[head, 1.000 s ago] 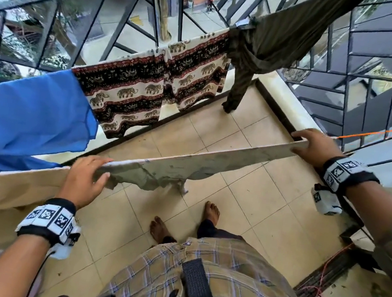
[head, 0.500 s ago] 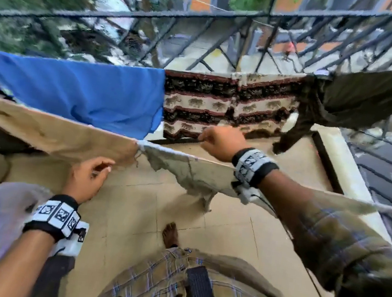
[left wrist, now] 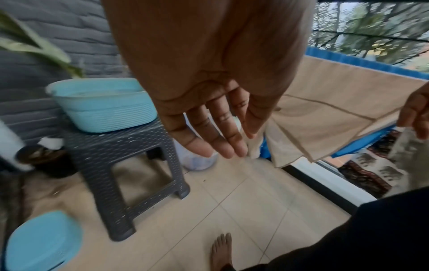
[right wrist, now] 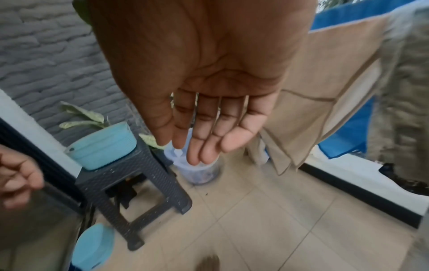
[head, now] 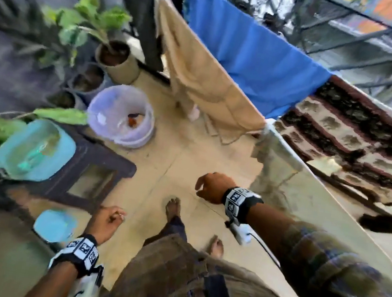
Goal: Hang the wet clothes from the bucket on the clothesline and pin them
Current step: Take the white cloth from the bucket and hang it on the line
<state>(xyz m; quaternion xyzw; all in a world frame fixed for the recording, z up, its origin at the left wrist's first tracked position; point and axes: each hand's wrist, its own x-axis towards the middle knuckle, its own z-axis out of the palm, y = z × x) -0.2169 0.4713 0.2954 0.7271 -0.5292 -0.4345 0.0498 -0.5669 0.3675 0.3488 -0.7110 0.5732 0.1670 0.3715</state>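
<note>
Both hands hang free over the tiled floor (head: 165, 143), holding nothing: the left hand (head: 105, 221) loosely curled, the right hand (head: 212, 187) with fingers (right wrist: 204, 139) straight and apart. The white bucket (head: 121, 114) stands on the floor beside the dark stool (head: 100, 167), near the wall-side edge. A tan cloth (head: 201, 72) and a pale cloth (head: 287, 177) hang on the line just beside the right hand

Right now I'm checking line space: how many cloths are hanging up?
5: a dark garment far left, then the beige cloth, a blue sheet behind it, the elephant-print cloth, and the pale cloth nearest. More may hang out of frame.
</note>
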